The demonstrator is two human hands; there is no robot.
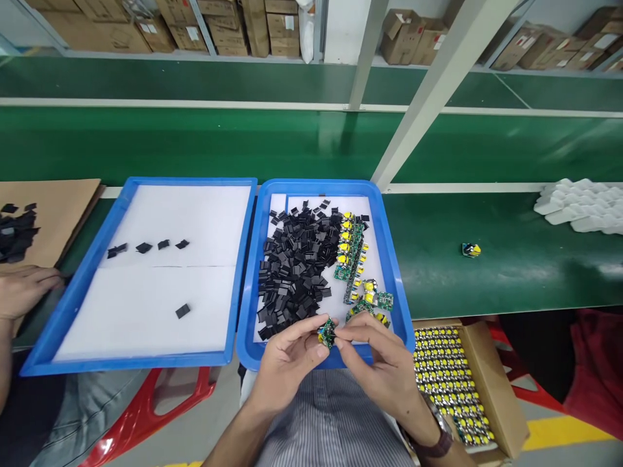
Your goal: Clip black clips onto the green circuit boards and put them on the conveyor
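Over the front edge of the blue tray point(400, 285), my left hand point(294, 353) pinches a small green circuit board point(327, 333) with a yellow part on it. My right hand point(377, 350) is closed at the board's right edge; a thin dark sliver shows at its fingertips, too small to name. Behind my hands, the tray holds a heap of small black folded pieces point(296, 259). Right of the heap lie rows of circuit boards with yellow-topped components point(344, 237), and several loose boards point(384, 300) lie nearer my right hand.
A second blue-rimmed tray point(146, 285) at left holds several black pieces point(183, 311). One board point(471, 250) sits on the green bench point(433, 279); white moulded trays point(581, 204) are farther right. A carton point(494, 383) of boards stands below. Another person's hand point(29, 288) rests at far left.
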